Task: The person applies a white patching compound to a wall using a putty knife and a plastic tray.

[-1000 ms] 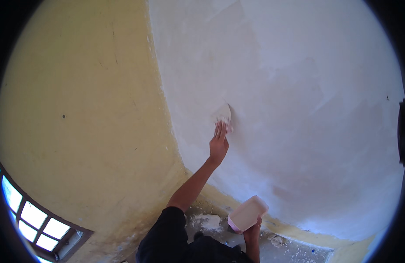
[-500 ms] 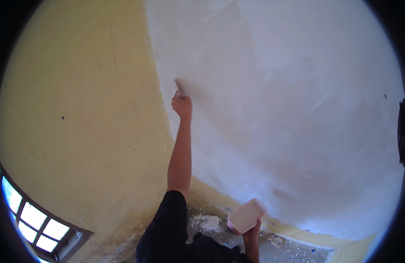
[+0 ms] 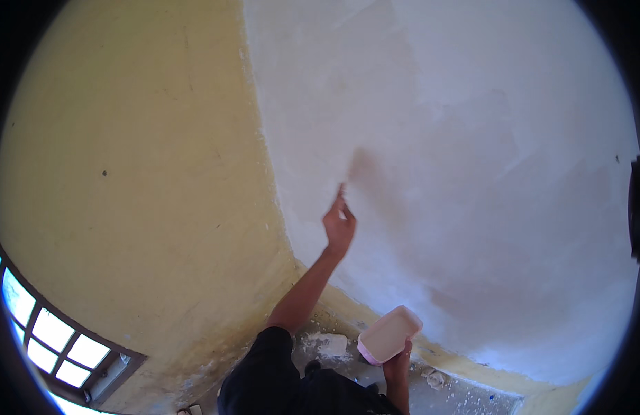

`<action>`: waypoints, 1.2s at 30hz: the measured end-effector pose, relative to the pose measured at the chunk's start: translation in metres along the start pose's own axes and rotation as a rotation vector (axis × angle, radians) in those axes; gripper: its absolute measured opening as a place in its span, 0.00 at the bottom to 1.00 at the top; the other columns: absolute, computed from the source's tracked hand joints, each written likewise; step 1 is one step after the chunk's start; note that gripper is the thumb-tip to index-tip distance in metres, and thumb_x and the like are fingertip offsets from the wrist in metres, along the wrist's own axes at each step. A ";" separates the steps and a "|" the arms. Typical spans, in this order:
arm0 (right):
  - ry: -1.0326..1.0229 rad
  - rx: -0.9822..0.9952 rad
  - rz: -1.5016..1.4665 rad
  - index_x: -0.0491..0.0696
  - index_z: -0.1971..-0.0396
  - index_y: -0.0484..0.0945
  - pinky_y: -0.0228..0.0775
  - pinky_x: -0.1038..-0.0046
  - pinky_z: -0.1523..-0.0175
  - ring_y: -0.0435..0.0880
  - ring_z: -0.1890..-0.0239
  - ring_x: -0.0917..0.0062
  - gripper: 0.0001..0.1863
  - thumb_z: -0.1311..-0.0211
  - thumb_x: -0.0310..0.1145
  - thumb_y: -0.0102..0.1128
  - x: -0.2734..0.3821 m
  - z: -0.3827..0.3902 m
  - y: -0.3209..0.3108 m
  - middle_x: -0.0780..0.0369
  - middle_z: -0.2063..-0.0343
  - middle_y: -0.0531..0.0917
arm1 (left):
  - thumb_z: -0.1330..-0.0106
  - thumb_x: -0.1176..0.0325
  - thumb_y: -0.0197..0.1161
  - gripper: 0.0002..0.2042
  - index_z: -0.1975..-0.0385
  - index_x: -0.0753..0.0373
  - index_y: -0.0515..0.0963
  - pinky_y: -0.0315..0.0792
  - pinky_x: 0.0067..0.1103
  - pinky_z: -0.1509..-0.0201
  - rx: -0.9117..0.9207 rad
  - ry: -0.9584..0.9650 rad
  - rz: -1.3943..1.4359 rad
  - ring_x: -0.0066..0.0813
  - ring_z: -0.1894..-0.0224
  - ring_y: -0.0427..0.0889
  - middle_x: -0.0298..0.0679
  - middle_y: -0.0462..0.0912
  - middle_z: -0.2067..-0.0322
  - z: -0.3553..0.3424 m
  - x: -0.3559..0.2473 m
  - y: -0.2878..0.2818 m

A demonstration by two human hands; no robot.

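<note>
My left hand (image 3: 339, 229) is raised in front of the white-coated wall (image 3: 465, 131), its fingers pinched on a thin, flat putty knife (image 3: 343, 191) seen nearly edge-on and smeared by motion. A brownish shadow lies on the wall just beyond it; whether the blade touches the wall I cannot tell. Lower down, my right hand (image 3: 399, 363) grips the near side of a pink rectangular tub (image 3: 370, 354). Pale, smooth paste (image 3: 392, 332) shows inside the tilted tub.
To the left stands a yellow wall (image 3: 140, 124), meeting the white one at a corner. A framed window (image 3: 60, 339) sits at lower left. Below, the splattered floor (image 3: 444, 398) bears a white slab-like piece (image 3: 328, 344) and a pale lump (image 3: 434, 377). A dark object (image 3: 637, 207) edges the right side.
My left hand has moved right and down across the white wall, away from the yellow border, with the putty knife in it. The tub has stayed almost in place in my right hand.
</note>
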State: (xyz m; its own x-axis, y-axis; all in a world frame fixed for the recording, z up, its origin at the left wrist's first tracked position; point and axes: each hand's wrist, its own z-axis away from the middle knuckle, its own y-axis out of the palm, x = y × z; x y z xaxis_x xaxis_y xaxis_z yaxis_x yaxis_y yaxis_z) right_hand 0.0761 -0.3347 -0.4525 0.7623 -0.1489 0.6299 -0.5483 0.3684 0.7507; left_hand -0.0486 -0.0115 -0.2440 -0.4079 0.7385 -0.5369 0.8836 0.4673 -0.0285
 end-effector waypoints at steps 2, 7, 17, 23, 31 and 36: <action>0.022 -0.020 -0.085 0.48 0.36 0.60 0.62 0.59 0.34 0.71 0.38 0.65 0.29 0.28 0.51 0.40 0.001 0.003 0.014 0.59 0.40 0.72 | 0.35 0.83 0.50 0.19 0.43 0.73 0.72 0.75 0.27 0.44 -0.157 -0.085 -0.059 0.45 0.44 0.79 0.57 0.77 0.47 -0.033 0.039 -0.011; -0.017 0.020 -0.051 0.47 0.37 0.59 0.65 0.60 0.36 0.71 0.39 0.66 0.28 0.27 0.51 0.40 -0.011 0.004 0.007 0.58 0.42 0.70 | 0.37 0.84 0.50 0.22 0.41 0.73 0.69 0.74 0.31 0.42 -0.270 0.084 -0.237 0.48 0.39 0.73 0.59 0.71 0.41 -0.087 0.112 -0.001; -0.021 -0.012 -0.089 0.47 0.37 0.59 0.63 0.60 0.36 0.71 0.39 0.66 0.27 0.27 0.49 0.41 -0.010 0.003 0.012 0.59 0.43 0.71 | 0.42 0.85 0.51 0.23 0.43 0.71 0.71 0.72 0.34 0.40 0.189 0.200 -0.138 0.51 0.39 0.72 0.58 0.73 0.44 0.055 0.107 -0.005; 0.041 -0.012 -0.099 0.48 0.37 0.62 0.63 0.60 0.35 0.71 0.39 0.67 0.28 0.28 0.51 0.41 -0.010 0.006 0.017 0.60 0.42 0.73 | 0.42 0.80 0.49 0.14 0.59 0.71 0.78 0.74 0.40 0.56 -0.237 -0.426 -0.206 0.61 0.61 0.80 0.60 0.82 0.66 -0.049 0.162 -0.025; 0.017 0.019 0.001 0.49 0.36 0.60 0.63 0.61 0.36 0.71 0.40 0.67 0.31 0.31 0.54 0.44 -0.006 0.003 0.011 0.61 0.42 0.72 | 0.44 0.79 0.49 0.20 0.52 0.64 0.80 0.72 0.44 0.64 -0.277 -0.262 -0.296 0.59 0.68 0.80 0.59 0.80 0.73 -0.118 0.069 0.005; 0.001 -0.026 -0.005 0.49 0.36 0.60 0.63 0.60 0.35 0.71 0.39 0.66 0.31 0.30 0.53 0.44 -0.008 -0.002 0.004 0.61 0.42 0.71 | 0.45 0.82 0.52 0.24 0.44 0.66 0.75 0.75 0.37 0.66 0.024 -0.280 -0.236 0.53 0.68 0.83 0.58 0.83 0.67 -0.056 -0.010 0.014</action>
State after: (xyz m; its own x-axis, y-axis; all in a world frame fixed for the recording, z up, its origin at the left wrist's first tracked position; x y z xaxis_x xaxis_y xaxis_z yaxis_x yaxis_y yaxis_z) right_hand 0.0681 -0.3300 -0.4548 0.7652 -0.1496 0.6261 -0.5356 0.3916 0.7482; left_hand -0.0452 0.0152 -0.1916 -0.5255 0.4484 -0.7231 0.7791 0.5951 -0.1972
